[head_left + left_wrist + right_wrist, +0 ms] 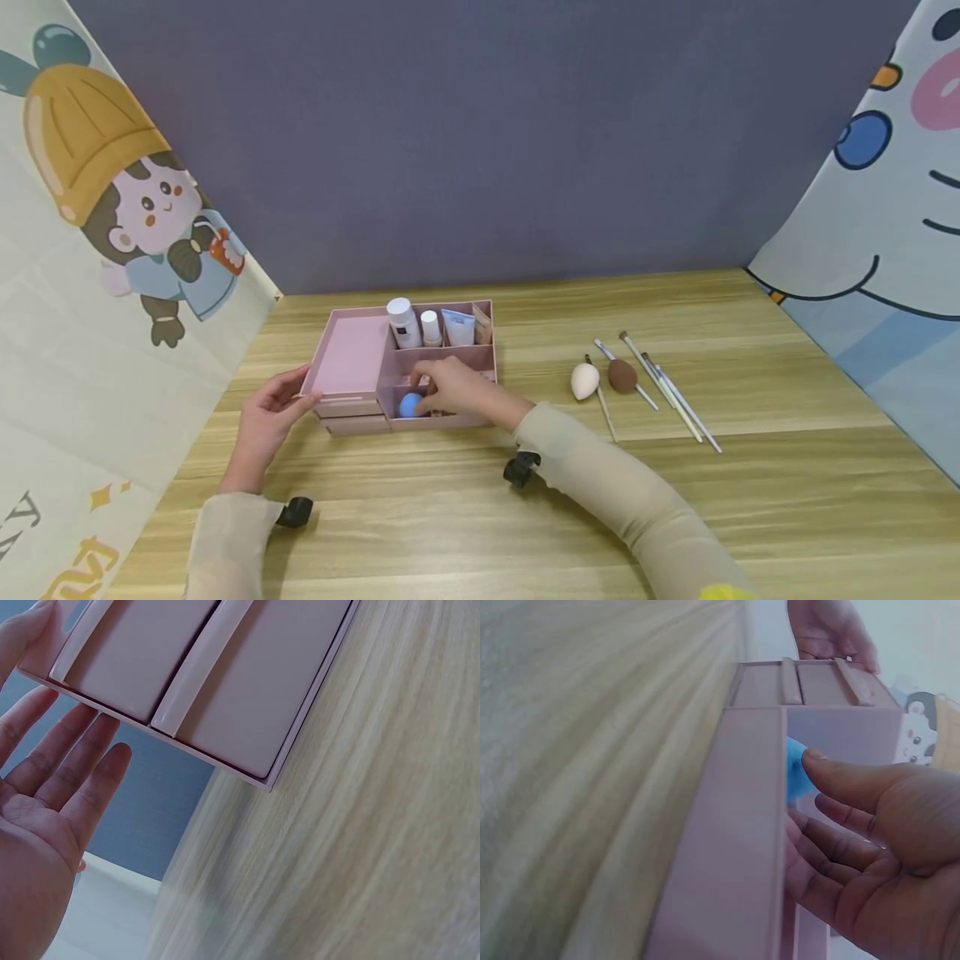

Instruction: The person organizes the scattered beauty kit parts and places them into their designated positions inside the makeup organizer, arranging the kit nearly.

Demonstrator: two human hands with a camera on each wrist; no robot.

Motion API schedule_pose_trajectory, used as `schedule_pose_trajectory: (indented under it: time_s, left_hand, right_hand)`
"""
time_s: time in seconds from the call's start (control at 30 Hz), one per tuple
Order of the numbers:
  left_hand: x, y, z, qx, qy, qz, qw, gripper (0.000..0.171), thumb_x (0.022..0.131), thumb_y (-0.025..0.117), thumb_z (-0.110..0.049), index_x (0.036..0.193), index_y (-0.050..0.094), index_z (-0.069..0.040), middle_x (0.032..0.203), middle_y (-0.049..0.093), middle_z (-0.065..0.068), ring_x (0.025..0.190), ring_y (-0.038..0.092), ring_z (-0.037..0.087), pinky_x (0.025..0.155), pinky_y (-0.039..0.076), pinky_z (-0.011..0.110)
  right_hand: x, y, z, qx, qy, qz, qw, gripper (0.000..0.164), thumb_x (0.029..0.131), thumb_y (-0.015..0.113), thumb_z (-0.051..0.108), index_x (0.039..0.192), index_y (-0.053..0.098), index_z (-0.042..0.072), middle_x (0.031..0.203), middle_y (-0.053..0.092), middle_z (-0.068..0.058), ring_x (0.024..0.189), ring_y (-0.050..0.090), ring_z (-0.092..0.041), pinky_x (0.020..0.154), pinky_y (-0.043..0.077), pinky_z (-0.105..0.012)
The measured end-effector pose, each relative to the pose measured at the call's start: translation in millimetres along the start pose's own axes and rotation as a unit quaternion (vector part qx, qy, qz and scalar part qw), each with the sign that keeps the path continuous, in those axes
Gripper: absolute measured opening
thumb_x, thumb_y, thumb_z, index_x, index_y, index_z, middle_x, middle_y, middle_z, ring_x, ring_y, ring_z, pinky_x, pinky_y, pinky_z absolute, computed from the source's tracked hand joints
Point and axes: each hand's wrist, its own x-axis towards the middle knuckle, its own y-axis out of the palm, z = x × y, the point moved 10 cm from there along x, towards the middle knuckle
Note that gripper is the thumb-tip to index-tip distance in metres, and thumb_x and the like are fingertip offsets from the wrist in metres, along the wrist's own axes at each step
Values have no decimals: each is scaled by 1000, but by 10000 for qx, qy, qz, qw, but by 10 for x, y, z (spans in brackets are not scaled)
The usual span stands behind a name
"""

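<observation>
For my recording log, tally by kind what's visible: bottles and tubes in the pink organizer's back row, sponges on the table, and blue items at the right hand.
Bottles: 2 (taller bottle, shorter bottle)
Tubes: 1 (pale blue tube)
Sponges: 2 (white sponge, brown sponge)
Blue items: 1 (blue rounded item)
Total: 6

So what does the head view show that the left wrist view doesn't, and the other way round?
Only the head view: the right hand, blue rounded item, brushes, two sponges and white bottles. Only the left wrist view: the left palm. Both: the left hand, pink organizer, its drawer fronts and wooden tabletop.
</observation>
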Motion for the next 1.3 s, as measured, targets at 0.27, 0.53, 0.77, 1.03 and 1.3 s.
schedule_pose_trajectory:
  time_s: [0.27, 0.53, 0.77, 1.03, 1.3]
  left_hand:
    - [12, 3, 4, 16, 30, 11, 10000, 35, 89, 73, 0, 123, 69, -8, 122, 68, -4, 105, 61, -5, 86, 51, 11]
    - [15, 3, -10, -10, 59, 31, 10000, 36, 89, 73, 0, 124, 68, -7, 123, 68, -3, 106, 61, -4, 86, 51, 11]
    - [5, 11, -18, -11, 29, 59, 10000, 37, 90, 73, 0, 125, 67, -5, 122, 68, -6, 106, 61, -4, 86, 51, 11]
    - [8, 18, -9, -27, -6, 66, 10000, 39, 90, 72, 1, 127, 63, 3, 118, 67, -13, 106, 61, -3, 86, 51, 11]
    - [14, 18, -4, 54, 19, 86, 9999, 39, 90, 72, 0, 128, 62, 5, 117, 67, -16, 106, 61, -4, 86, 50, 10]
  right_hand:
    - [-92, -206, -29, 24, -295, -254, 9992, 34, 84, 82, 16, 111, 65, 5, 78, 65, 2, 68, 59, -7, 61, 51, -20]
    - [-205, -406, -132, 109, -240, -376, 9989, 31, 84, 81, 12, 110, 65, 5, 80, 65, -1, 70, 59, -11, 60, 52, -22]
    - [-326, -536, -238, 416, -129, -329, 9985, 33, 85, 78, 7, 115, 65, 2, 87, 66, -6, 76, 61, -12, 65, 53, -22]
    - [-485, -682, -363, 527, -43, -420, 9977, 34, 83, 78, 5, 113, 63, -1, 78, 63, -1, 71, 58, -12, 63, 53, -23]
    - [-630, -815, -547, 878, 139, -535, 9946, 29, 81, 77, 1, 107, 64, 3, 77, 65, -3, 70, 61, -13, 63, 56, -27]
